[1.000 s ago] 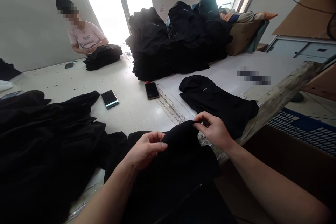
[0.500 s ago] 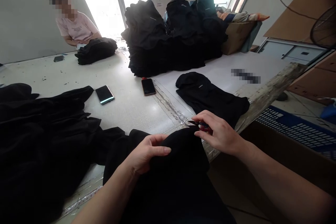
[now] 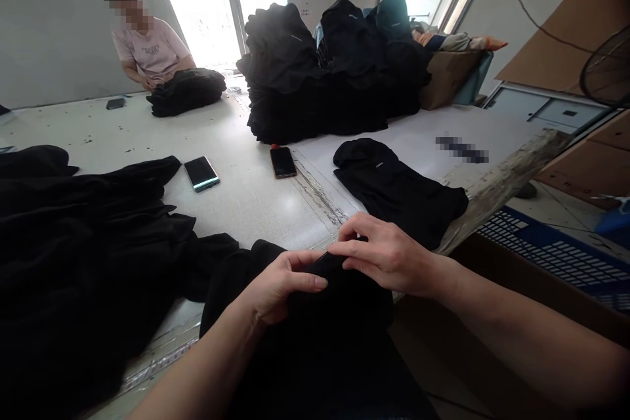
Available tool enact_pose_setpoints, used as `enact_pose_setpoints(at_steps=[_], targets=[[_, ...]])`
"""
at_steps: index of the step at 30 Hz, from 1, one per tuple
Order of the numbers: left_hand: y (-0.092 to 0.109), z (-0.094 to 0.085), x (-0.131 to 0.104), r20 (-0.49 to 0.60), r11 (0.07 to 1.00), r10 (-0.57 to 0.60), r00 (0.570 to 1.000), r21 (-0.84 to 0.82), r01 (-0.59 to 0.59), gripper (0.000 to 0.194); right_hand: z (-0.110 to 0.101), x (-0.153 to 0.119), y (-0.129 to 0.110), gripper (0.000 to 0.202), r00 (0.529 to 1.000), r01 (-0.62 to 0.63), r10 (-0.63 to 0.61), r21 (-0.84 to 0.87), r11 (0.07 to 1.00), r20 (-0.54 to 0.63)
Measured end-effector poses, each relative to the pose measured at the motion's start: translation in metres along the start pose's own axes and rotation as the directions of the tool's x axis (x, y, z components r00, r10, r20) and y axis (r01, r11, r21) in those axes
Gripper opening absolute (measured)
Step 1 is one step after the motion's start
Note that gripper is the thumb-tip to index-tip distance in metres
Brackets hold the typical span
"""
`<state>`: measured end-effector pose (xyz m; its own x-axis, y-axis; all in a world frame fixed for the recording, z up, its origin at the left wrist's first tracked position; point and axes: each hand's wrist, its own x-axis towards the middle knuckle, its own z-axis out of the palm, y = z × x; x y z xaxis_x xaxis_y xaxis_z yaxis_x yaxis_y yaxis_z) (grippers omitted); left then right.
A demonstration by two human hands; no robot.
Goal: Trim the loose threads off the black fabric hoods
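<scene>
Cloth (image 3: 339,321), black, at the counter's (image 3: 241,207) near edge and draping below it. The left hand (image 3: 278,285) pinches its upper edge between thumb and fingers; the right hand (image 3: 386,256) is curled narrow at that edge — its grip cannot be told. Probably light, soft and limp — little risk of slipping or breaking, but apt to sag; best held taut along the upper edge.
</scene>
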<state>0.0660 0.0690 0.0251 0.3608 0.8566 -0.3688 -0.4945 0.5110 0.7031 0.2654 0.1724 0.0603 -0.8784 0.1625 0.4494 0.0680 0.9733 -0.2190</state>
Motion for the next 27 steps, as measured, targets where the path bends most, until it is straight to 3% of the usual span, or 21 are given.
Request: enact_pose_setpoints(at_steps=[10, 27], targets=[[0.004, -0.001, -0.001, 0.119, 0.996, 0.004, 0.993, -0.086, 0.006, 0.036, -0.007, 0.010, 0.002, 0.021, 0.997, 0.073, -0.073, -0.004, 0.997, -0.001], [0.005, -0.002, 0.000, 0.127, 0.987, 0.005, 0.992, -0.160, 0.015, 0.038, -0.003, 0.014, 0.004, 0.020, 0.994, 0.110, -0.110, -0.043, 0.993, 0.002]])
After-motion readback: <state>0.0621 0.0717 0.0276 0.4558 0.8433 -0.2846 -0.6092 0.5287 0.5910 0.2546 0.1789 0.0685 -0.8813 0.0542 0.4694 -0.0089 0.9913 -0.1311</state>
